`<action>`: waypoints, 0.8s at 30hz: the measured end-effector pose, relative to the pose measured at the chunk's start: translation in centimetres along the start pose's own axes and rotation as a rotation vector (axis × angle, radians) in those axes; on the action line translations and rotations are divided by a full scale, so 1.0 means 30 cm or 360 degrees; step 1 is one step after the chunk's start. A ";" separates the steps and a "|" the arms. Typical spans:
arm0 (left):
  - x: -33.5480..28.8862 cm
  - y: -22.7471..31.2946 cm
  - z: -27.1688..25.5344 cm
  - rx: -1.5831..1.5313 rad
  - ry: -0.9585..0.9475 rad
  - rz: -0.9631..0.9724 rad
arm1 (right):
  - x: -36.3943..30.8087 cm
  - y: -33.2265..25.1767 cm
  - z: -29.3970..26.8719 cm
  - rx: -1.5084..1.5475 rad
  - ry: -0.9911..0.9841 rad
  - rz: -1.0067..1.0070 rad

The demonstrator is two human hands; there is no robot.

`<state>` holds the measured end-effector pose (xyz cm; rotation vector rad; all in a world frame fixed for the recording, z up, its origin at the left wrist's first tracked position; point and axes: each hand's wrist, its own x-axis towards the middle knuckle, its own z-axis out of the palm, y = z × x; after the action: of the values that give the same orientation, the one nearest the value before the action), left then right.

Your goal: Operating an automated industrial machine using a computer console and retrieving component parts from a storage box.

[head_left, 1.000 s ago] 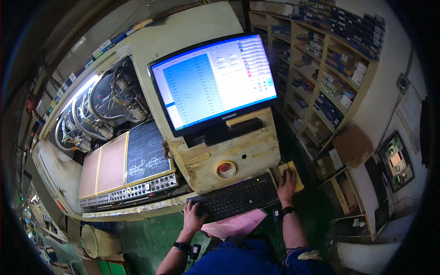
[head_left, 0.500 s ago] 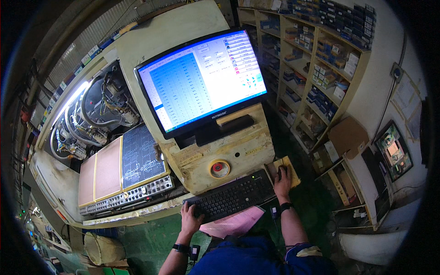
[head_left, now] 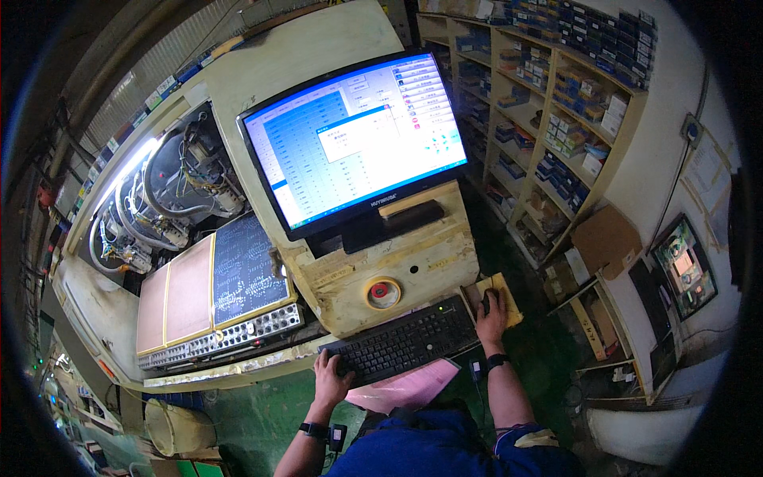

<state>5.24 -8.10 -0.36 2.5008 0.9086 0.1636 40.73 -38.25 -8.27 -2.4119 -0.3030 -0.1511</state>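
Note:
My right hand (head_left: 493, 320) is closed over a dark computer mouse (head_left: 486, 301), which sits on a yellowish pad (head_left: 506, 296) at the right end of the keyboard. A black keyboard (head_left: 401, 338) lies slantwise in front of me. At its left end rests my left hand (head_left: 331, 380), fingers apart on the keys and edge, holding nothing. Above the keyboard a monitor (head_left: 358, 139) shows a blue table, a column of buttons and a small white dialog window. Pink paper (head_left: 409, 384) lies partly under the keyboard's near edge.
Left of the monitor is a machine bed with two pinkish panels (head_left: 189, 290) and a dark perforated one (head_left: 250, 274), below hose-fitted spindle heads (head_left: 171, 199). A red button in a yellow ring (head_left: 382, 292) is behind the keyboard. Shelves (head_left: 548, 119) with boxes stand right.
A small dialog window has appeared on the monitor over the blue table. Both hands stay in place; the view has shifted slightly.

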 end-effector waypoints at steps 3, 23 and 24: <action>-0.001 0.002 -0.003 -0.0006 0.0016 0.0011 | 0.000 -0.006 -0.006 -0.0064 -0.0036 0.0011; -0.004 -0.011 0.015 0.0006 0.0014 0.0015 | -0.007 0.005 -0.006 0.0033 0.0068 -0.0041; -0.007 -0.013 0.015 0.0007 0.0020 0.0025 | -0.008 0.002 -0.007 0.0018 0.0075 -0.0043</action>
<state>4.98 -8.14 -0.91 2.5143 0.8957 0.1830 40.50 -38.47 -8.20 -2.3898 -0.3143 -0.2175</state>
